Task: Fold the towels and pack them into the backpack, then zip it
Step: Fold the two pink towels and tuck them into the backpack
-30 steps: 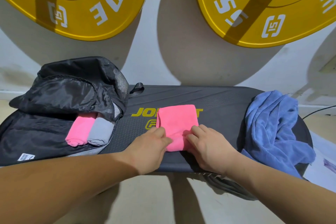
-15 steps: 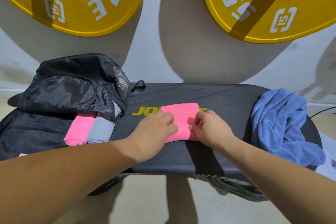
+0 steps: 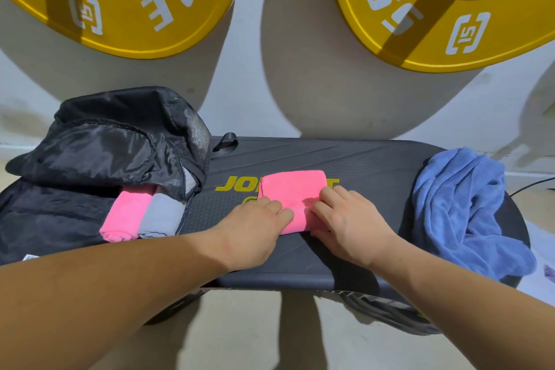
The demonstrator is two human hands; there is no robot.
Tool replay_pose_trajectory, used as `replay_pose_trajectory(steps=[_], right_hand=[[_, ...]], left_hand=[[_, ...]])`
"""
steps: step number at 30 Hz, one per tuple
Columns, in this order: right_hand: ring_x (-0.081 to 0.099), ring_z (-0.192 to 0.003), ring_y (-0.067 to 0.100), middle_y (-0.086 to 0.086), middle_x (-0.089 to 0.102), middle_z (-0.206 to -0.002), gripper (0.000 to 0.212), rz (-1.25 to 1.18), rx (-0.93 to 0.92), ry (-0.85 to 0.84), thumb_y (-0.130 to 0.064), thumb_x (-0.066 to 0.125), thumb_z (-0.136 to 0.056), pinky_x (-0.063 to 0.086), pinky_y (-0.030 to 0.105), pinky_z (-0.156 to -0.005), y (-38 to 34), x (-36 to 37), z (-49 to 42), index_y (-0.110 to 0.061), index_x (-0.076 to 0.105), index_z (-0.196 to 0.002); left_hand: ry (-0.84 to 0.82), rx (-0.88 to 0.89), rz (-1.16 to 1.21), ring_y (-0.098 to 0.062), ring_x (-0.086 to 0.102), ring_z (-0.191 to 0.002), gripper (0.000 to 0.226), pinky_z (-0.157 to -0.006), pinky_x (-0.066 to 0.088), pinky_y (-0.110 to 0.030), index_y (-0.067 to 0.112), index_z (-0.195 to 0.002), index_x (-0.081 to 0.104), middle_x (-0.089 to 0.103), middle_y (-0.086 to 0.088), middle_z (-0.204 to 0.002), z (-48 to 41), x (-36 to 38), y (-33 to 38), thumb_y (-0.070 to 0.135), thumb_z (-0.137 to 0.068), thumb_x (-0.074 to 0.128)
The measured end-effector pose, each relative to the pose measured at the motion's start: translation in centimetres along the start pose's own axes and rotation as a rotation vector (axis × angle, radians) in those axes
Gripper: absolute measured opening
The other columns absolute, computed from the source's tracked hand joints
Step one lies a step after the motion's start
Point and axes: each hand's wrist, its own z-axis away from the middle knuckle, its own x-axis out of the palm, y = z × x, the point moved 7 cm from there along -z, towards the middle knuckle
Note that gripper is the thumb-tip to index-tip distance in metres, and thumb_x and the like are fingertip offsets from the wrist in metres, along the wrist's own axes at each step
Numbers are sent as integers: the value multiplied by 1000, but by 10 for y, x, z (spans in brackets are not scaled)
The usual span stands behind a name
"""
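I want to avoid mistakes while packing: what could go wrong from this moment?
1. The pink towel seems only partly rolled under the left hand and right hand; uneven pressure could skew it.
2. The blue towel hangs over the platform edge and might slide off.

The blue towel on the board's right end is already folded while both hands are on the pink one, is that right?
Not quite: the head view shows the blue towel lying crumpled, not folded; the left hand and right hand are on the pink towel.
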Motion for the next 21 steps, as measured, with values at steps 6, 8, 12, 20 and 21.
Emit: replay_pose_trajectory(steps=[6,8,12,20,21], right_hand=[[56,-94,29,4,61,-100,27,-212,107,-117,-37,52,-92,52,42,-81,10,1,-9,-17,64,-106],[59,-102,29,4,65,-108,27,-325,173,-203,-36,51,-95,52,42,-86,14,1,-10,-16,63,-109],[59,-90,20,-12,64,-97,18,-631,347,-364,-32,60,-98,43,25,-78,20,7,-6,-15,63,-103],[56,-82,16,-17,54,-77,22,-694,506,-189,-30,64,-95,42,28,-72,27,11,-16,-33,52,-77],[55,-82,16,-16,54,-77,23,-685,497,-168,-31,66,-94,41,28,-71,28,10,-18,-31,52,-76]], left_hand=[[35,-169,405,-26,53,-119,36,-102,44,-38,20,-130,57,60,-4,-127,0,-2,-22,19,-94,54],[8,-271,549,-22,56,-120,34,-104,44,-34,23,-128,60,62,-1,-130,2,0,-31,19,-94,59],[-20,-394,787,-15,60,-115,23,-99,43,-23,23,-116,69,66,5,-120,8,5,-39,18,-94,63],[249,27,114,-27,52,-94,26,-76,52,-43,21,-103,67,56,-2,-105,6,-24,-13,11,-80,67],[233,127,36,-28,53,-90,23,-72,52,-43,18,-100,66,57,-3,-102,8,-23,0,11,-77,65]])
